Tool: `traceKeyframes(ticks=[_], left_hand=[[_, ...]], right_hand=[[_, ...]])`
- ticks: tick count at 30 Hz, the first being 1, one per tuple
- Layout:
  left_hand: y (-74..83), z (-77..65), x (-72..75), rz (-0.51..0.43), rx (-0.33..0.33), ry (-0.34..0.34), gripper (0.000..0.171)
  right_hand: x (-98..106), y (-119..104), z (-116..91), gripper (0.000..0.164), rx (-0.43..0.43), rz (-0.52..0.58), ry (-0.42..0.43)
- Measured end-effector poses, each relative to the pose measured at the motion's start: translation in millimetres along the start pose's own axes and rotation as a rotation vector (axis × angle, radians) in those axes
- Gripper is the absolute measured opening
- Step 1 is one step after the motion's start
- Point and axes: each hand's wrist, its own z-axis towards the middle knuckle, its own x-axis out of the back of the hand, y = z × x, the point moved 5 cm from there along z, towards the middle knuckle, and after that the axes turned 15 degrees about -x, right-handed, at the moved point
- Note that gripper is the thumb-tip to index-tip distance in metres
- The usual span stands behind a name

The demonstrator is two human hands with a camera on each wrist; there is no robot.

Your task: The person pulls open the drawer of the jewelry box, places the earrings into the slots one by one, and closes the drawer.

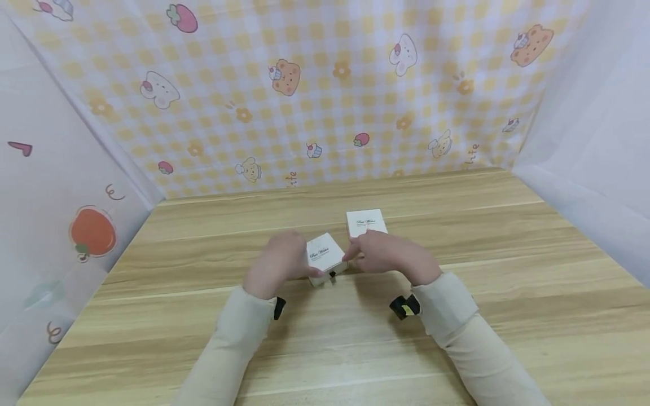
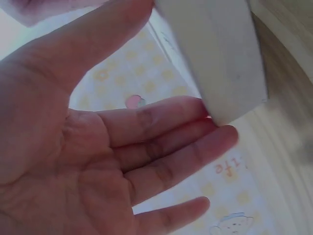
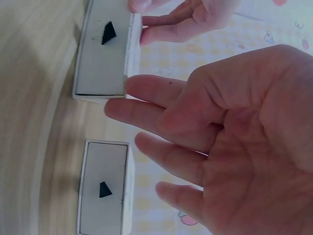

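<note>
L hand (image 1: 281, 259) pinching near box (image 1: 325, 250); R hand (image 1: 388, 254) touching it.
L thumb nr front L corner, L fingers opp.; R fingers (image 3: 142, 87) approx. straight, tips at R corner. Near box askew, approx. mid table (image 1: 315, 355), dark tab (image 1: 332, 274) toward wearer. Far box (image 1: 364, 220), also w/ dark tab, just beyond R hand. Pale sleeves (image 1: 231, 332) on both arms; checked cloth (image 1: 330, 107) behind.

curtained booth (image 1: 584, 107), cartoon-print cloth (image 1: 325, 96), wooden tabletop (image 1: 203, 225)
</note>
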Motion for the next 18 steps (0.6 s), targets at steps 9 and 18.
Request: traceKeyframes(ticks=[9, 18], left_hand=[[20.3, -7.9, 3.6, 0.067, -0.009, -0.052, 0.047], [28.9, -14.6, 2.0, 0.106, -0.006, -0.058, 0.05]], right_hand=[[4, -1, -7, 0.03, 0.023, 0.013, -0.017], [3, -4, -9, 0.027, 0.037, 0.033, -0.021]])
